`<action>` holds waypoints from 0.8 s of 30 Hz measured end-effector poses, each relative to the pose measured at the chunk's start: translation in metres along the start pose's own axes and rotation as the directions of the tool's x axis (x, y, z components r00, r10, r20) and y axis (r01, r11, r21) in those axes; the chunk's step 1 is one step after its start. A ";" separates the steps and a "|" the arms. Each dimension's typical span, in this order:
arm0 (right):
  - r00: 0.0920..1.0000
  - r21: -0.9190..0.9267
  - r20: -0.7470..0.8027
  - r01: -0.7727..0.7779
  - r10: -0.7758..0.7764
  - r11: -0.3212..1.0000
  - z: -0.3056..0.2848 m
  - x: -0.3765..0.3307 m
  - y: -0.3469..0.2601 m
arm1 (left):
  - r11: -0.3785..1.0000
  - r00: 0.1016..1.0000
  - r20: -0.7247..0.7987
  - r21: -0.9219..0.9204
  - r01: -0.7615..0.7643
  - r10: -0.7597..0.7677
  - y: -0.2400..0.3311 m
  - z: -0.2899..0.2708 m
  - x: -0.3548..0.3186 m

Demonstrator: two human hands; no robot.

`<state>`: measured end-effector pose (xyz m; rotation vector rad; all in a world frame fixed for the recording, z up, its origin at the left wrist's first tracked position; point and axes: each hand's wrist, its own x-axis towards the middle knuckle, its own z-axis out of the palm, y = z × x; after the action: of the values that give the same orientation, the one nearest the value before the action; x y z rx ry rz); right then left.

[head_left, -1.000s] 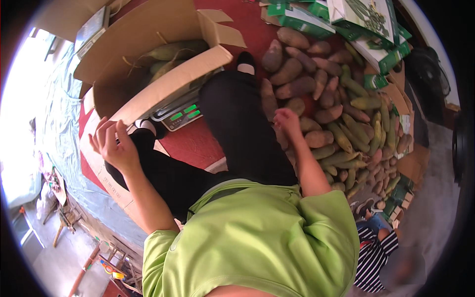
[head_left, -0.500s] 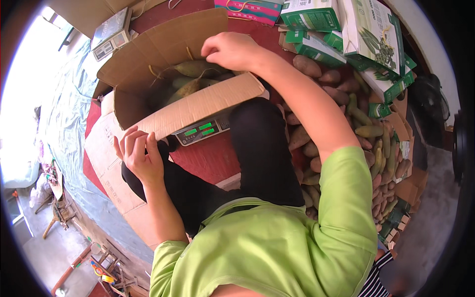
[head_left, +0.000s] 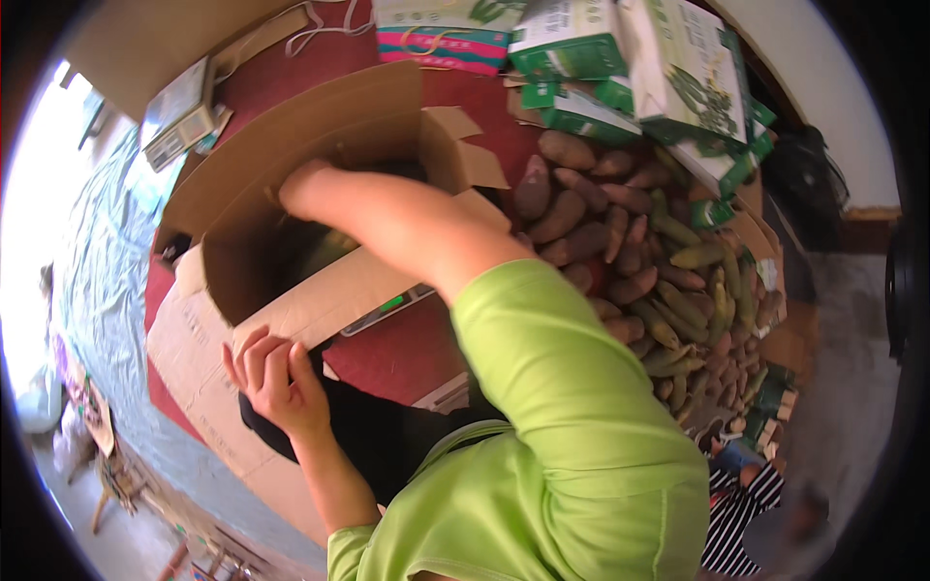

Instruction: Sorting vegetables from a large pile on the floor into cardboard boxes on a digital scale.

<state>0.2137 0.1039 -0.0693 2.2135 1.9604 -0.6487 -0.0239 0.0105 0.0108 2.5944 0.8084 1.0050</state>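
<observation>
A brown cardboard box (head_left: 291, 310) with its flaps raised stands before me, tilted on a digital scale with a green-lit display (head_left: 391, 304). Deep in the box's shadow lie yellowish-green long vegetables (head_left: 329, 250), blurred and partly covered by my arm. Across the front flap reaches my right arm, with my right hand (head_left: 302, 186) down inside the box; its fingers are hidden. By the near left corner of that flap is my left hand (head_left: 279, 382), palm up, its fingers loosely bent and apart with nothing visible in them.
Reddish sweet potatoes (head_left: 562, 215) and long green-brown vegetables (head_left: 699, 255) are heaped at the right. Green-and-white cartons (head_left: 683, 73) stand behind them. Another scale (head_left: 181, 121) is at the far left. A person in a striped shirt (head_left: 736, 518) is at the lower right.
My right hand has moved from above the box's far right side leftward and down into it. My left hand stays by the flap corner. The view has shifted, showing more of the heap.
</observation>
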 end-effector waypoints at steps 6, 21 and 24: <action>0.983 0.208 -0.108 -0.126 0.151 0.970 -0.009 -0.022 0.005 | 0.999 0.999 -0.011 0.012 -0.034 0.034 -0.002 -0.005 -0.002; 0.607 0.724 -0.668 0.397 0.430 0.564 -0.097 -0.293 0.098 | 0.981 0.975 -0.140 0.114 -0.155 0.170 -0.004 0.004 0.000; 0.599 0.709 -0.705 0.582 0.380 0.398 -0.127 -0.387 0.092 | 0.985 0.981 -0.155 0.142 -0.096 0.118 -0.012 0.004 -0.008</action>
<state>0.3048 -0.2206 0.1770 3.6313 2.5499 -1.1233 -0.0306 0.0156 -0.0012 2.7214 0.8065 1.2485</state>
